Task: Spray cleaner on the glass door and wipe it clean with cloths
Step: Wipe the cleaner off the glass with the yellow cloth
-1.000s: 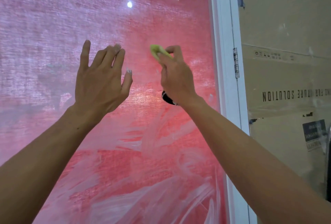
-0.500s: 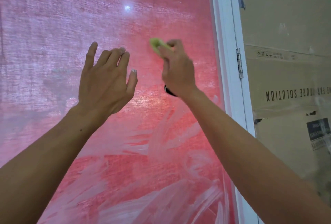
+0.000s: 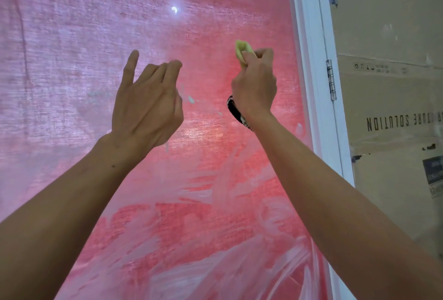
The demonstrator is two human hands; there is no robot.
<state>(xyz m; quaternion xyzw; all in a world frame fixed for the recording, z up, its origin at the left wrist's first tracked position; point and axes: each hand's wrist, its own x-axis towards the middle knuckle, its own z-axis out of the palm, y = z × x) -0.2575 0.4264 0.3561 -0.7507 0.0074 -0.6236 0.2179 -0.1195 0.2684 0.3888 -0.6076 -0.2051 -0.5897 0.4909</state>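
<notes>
The glass door (image 3: 72, 36) fills most of the head view, with red fabric behind it and white smears of cleaner across its lower half. My right hand (image 3: 255, 84) grips a small yellow-green spray bottle top (image 3: 242, 50) held close to the glass near the white frame; a dark part of the bottle (image 3: 233, 110) shows below the wrist. My left hand (image 3: 146, 100) is raised in front of the glass with loosely bent fingers, holding nothing. No cloth is in view.
A white door frame (image 3: 311, 60) with a metal hinge (image 3: 330, 79) runs down the right. Beyond it is a brown cardboard-covered panel (image 3: 388, 36) with mirrored black lettering and a dark label.
My left hand's fingers have curled in from a spread pose. My right hand with the bottle stays near the same spot on the glass. Small wet drops now show between my hands.
</notes>
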